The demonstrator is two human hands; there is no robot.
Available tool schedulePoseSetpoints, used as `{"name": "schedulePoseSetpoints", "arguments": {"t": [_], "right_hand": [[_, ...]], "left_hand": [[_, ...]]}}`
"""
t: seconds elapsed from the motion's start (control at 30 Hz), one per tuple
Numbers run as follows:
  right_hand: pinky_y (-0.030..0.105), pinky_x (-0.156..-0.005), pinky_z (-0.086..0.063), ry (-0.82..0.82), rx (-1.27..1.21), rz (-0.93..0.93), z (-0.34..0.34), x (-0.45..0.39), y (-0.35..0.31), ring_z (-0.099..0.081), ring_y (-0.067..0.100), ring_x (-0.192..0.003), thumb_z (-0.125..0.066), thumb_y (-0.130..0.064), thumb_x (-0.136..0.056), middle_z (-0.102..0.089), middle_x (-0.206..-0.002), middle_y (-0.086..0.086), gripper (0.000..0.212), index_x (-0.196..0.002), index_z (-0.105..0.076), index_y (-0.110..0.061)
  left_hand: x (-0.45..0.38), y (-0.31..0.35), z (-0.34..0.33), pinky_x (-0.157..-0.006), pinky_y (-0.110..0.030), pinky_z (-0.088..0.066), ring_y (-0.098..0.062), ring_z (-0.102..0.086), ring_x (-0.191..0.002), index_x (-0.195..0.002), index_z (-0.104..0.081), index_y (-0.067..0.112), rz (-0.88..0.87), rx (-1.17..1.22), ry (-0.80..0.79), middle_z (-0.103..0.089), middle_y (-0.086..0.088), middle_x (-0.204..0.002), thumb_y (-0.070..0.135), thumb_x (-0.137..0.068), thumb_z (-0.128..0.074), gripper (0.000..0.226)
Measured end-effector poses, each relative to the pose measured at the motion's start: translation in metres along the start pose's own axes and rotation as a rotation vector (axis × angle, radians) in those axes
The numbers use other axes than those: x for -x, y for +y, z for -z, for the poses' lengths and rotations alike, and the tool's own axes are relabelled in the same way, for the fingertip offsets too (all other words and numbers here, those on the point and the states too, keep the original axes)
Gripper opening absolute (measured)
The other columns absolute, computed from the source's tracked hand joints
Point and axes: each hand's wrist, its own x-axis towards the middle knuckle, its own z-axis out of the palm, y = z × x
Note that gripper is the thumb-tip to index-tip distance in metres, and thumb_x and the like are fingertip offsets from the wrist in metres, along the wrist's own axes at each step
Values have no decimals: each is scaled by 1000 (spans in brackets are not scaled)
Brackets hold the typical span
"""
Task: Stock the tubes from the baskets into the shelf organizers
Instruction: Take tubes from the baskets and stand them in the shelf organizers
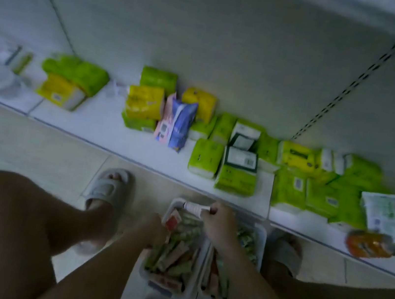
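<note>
Over the baskets [262, 233], your right hand [219, 224] is gripping a white tube [193, 207] crosswise, while your left hand [152, 230] is reaching among tubes, grip unclear.

Shop aisle, slotted shelving [351, 88], packaged tissues [224, 169]

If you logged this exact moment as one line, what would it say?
stage: picking | right hand: holds white tube | left hand: in left basket | shelf: tissue packs only
</note>
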Motion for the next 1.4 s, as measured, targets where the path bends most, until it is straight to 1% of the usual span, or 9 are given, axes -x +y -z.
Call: {"name": "schedulePoseSetpoints", "arguments": {"t": [0.07, 0.13, 0.27, 0.43, 0.53, 0.7, 0.9, 1.17, 1.4], "right_hand": [[31, -52, -26, 58, -49, 37, 22, 13, -23, -45, 21, -65, -57, -19, -89, -39, -64, -4, 33, -65, -35, -23], [32, -55, -27, 99, -70, 112, 46, 26, -44, -43, 18, -63, -58, -19, -89, -38, -64, -3, 32, -67, -35, -21], [26, -48, -37, 64, -274, 231, 93, 53, -83, -50, 12, -48, -58, -20, -94, -49, -63, 4, 23, -74, -47, -16], [27, -45, -48, 11, -591, 321, 138, 89, -123, -56, 15, -40, -55, -15, -99, -56, -71, 8, 10, -89, -55, -12], [28, -46, -50, 4, -758, 305, 161, 105, -138, -59, 17, -45, -54, -17, -99, -57, -79, 12, 11, -101, -58, -7], [25, -47, -36, -7, -927, 349, 196, 121, -154, -41, 15, -44, -54, -25, -100, -48, -60, 10, 22, -96, -58, -4], [19, -38, -24, 6, -917, 398, 239, 142, -182, -35, 6, -35, -48, -29, -102, -48, -49, -1, 30, -87, -57, -5], [22, -46, -31, -87, -918, 416, 284, 157, -208, -41, 8, -47, -46, -51, -98, -57, -72, -2, 50, -117, -63, -9], [22, -46, -34, -111, -911, 522, 308, 172, -218, -41, 7, -46, -48, -38, -101, -58, -75, -1, 36, -119, -62, -10]], "left_hand": [[29, 20, 32, -48, -19, -48, -15, -60, -65, -77, -54, 13, -21, 86, 37, -58, -4, -78, 29, -94, -56, 23], [54, 34, 58, -41, -13, -45, -13, -56, -63, -69, -42, 19, -78, 167, 82, -51, 1, -70, 23, -98, -51, 30], [101, 53, 100, -60, -34, -54, -23, -56, -60, -76, -49, 10, -227, 328, 81, -57, -16, -76, 10, -68, -62, 15], [156, 76, 136, -75, -38, -57, -28, -68, -75, -106, -50, 4, -391, 497, -15, -72, -17, -99, -3, -75, -56, 33], [179, 91, 151, -78, -37, -59, -25, -71, -82, -114, -51, 0, -512, 523, -42, -73, -11, -91, 5, -62, -60, 53], [216, 125, 173, -78, -38, -55, -29, -69, -91, -107, -57, 1, -713, 607, -97, -68, -14, -95, -2, -80, -60, 27], [262, 168, 194, -73, -35, -58, -30, -67, -87, -115, -56, 4, -887, 750, -147, -67, -16, -101, 3, -93, -55, 22], [281, 194, 211, -78, -39, -58, -36, -66, -94, -116, -63, 5, -995, 923, -224, -66, -20, -108, 10, -94, -53, 25], [289, 201, 214, -80, -42, -58, -38, -67, -94, -119, -61, 1, -1014, 978, -294, -66, -23, -105, 7, -89, -56, 31]]}}
